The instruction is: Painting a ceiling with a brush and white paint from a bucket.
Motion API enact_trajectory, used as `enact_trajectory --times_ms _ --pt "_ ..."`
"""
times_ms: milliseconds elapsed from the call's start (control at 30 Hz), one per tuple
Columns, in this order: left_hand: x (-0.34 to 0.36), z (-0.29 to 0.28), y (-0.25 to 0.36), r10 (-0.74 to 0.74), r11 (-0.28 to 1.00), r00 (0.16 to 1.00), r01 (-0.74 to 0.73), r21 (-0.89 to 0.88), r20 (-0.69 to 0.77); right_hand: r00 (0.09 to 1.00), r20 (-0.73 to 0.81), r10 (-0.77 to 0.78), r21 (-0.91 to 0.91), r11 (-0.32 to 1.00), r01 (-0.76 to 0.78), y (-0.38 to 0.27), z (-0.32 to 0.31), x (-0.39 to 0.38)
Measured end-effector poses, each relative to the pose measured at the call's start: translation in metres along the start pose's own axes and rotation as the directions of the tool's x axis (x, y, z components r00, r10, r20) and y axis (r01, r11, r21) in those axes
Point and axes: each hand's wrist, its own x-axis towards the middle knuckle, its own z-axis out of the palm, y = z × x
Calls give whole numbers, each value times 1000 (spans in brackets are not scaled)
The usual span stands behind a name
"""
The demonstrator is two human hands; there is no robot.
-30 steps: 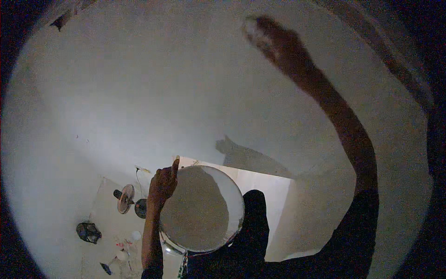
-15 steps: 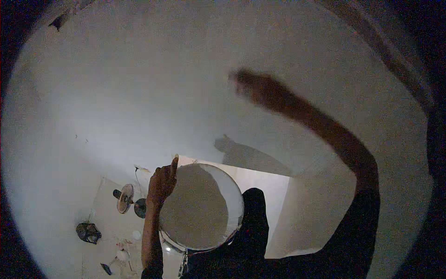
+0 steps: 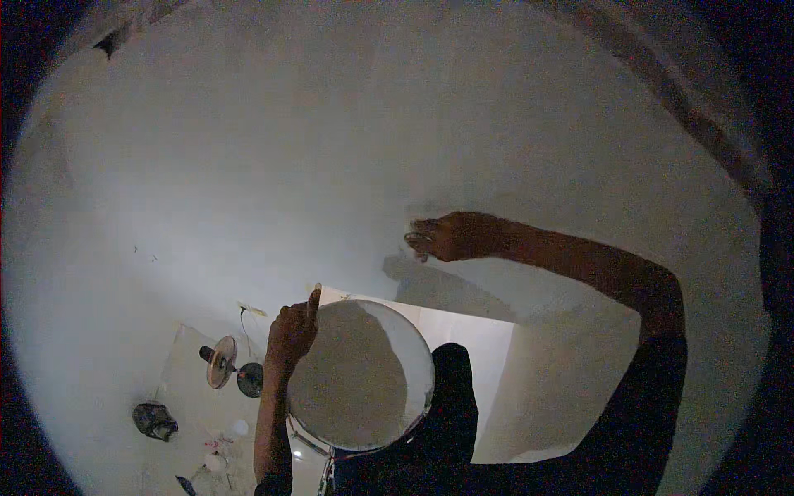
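Up close, left hand point(image 3: 291, 331) gripping rim of round white pan point(image 3: 360, 376), right hand point(image 3: 451, 237) on pale wall point(image 3: 331, 165), fingers curled, contents indiscernible, floor fan point(image 3: 221, 362) below.

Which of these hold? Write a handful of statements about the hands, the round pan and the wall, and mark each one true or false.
1. The left hand grips the rim of a round pan filled with pale material. True.
2. The right hand rests inside the pan. False: it is raised against the white wall, well above the pan.
3. A small fan stands on the floor far below, left of the pan. True.
4. The pan is empty. False: pale material covers most of its inside.
5. The right hand casts a shadow on the wall just below it. True.
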Motion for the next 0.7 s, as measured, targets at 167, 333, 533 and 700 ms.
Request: enact_trajectory --times_ms 167,333,533,700 --pt "-1 2 1 -4 1000 1000 4 5 -29 609 438 662 671 210 -711 105 4 -29" --pt "-1 0 4 -41 999 999 40 -21 -21 483 43 874 526 392 -755 242 -35 -58" --pt "-1 -7 7 -74 997 997 75 -24 29 801 298 520 873 190 -449 164 -24 -14" --pt "1 -10 9 -68 997 996 69 -22 60 978 151 146 766 607 -209 70 -8 22"
